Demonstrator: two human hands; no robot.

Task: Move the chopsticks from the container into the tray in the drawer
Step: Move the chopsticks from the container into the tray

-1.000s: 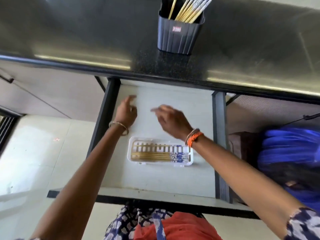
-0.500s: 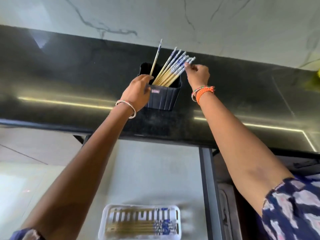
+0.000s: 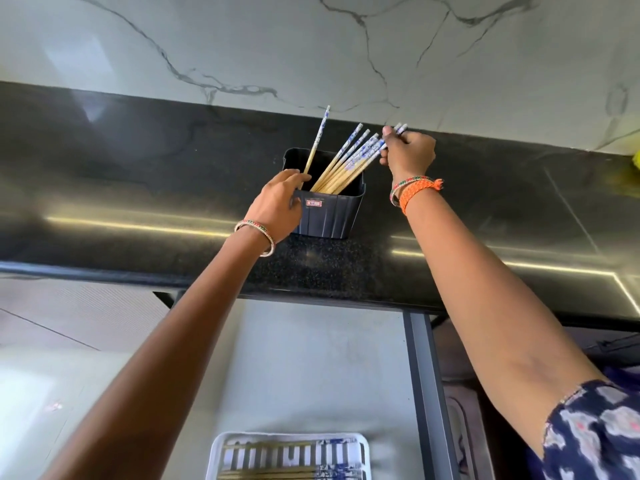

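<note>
A black ribbed container (image 3: 327, 216) stands on the dark countertop and holds several wooden chopsticks (image 3: 349, 157) with blue-and-white patterned tops. My left hand (image 3: 278, 206) grips the container's left front corner. My right hand (image 3: 408, 154) pinches the patterned top ends of a pair of the leaning chopsticks at the container's right. One chopstick (image 3: 317, 143) stands apart, nearly upright, on the left side. Below, in the open drawer, a white slotted tray (image 3: 216, 455) holds chopsticks laid flat; its lower part is cut off by the frame edge.
The dark granite countertop (image 3: 138, 174) runs across the view, backed by a white marble wall (image 3: 311, 46). The open drawer's pale floor (image 3: 311, 375) has a grey side rail (image 3: 420, 375) on the right. A yellow object (image 3: 636, 161) sits at the counter's far right.
Both hands rose from the drawer to the counter. My left hand took hold of the container and my right hand closed on chopstick tops, drawing them slightly rightward. The view tilted up.
</note>
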